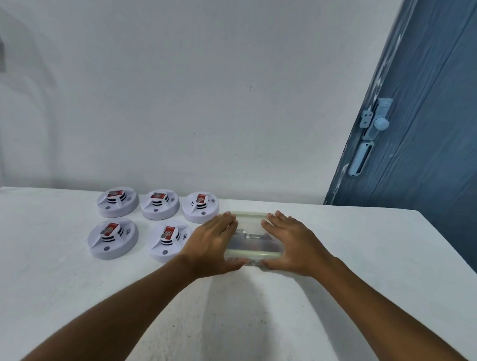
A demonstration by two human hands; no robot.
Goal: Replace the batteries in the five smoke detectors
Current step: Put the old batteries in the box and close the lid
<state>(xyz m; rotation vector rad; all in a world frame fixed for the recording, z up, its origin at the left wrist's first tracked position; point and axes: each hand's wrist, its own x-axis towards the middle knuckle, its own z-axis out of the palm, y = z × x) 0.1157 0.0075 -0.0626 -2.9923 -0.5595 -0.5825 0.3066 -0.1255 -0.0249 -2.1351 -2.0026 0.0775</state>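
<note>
On the white desk [57,295], near the wall, five white smoke detectors [118,201] lie in two rows: three at the back and two in front. Each one carries a red rectangular piece on its middle, maybe a battery or a sticker; I cannot tell which. Just to the right of them stands a clear plastic container with lid [252,237], and some dark and metallic things show through it, possibly the batteries, but they are too blurred to name.

Both hands are on this container. The left hand [214,243] lies against its left side and the right hand [292,246] against its right side; in each grip the fingers are nearly straight along the lid and the thumbs touch the near edge, so the box is held between the palms, not pinched.

I judge the task is at the very start: the lid looks closed, no detector is opened or moved aside, and all five are left to do.

The red pieces have a round mark, but no writing is readable.
</note>
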